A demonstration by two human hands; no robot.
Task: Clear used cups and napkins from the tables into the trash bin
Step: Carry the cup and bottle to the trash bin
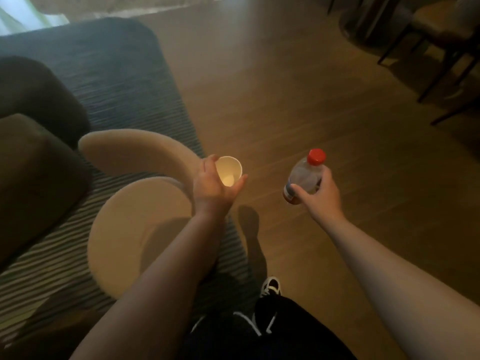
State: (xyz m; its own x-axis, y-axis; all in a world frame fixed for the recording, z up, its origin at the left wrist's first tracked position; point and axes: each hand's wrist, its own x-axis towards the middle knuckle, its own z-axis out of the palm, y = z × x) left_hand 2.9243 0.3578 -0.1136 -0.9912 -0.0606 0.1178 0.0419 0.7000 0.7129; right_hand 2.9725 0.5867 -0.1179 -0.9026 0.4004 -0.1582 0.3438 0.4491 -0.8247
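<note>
Room: I see bare floor (pixel 298 100) ahead; round table (pixel 135 229) left.
Left grip (pixel 213 185): closed around upright cup (pixel 230 172), mouth up.
Right grip (pixel 319 196): wraps bottle (pixel 304 178), cap tilted up-forward.

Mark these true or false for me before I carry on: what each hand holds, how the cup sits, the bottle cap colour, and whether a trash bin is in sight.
1. The left hand holds a paper cup. True.
2. The cup is upside down. False: its open mouth faces up.
3. The right hand holds a crumpled napkin. False: it holds a clear bottle.
4. The bottle's cap is red. True.
5. A trash bin stands on the wooden floor ahead. False: no bin shows in this view.
</note>
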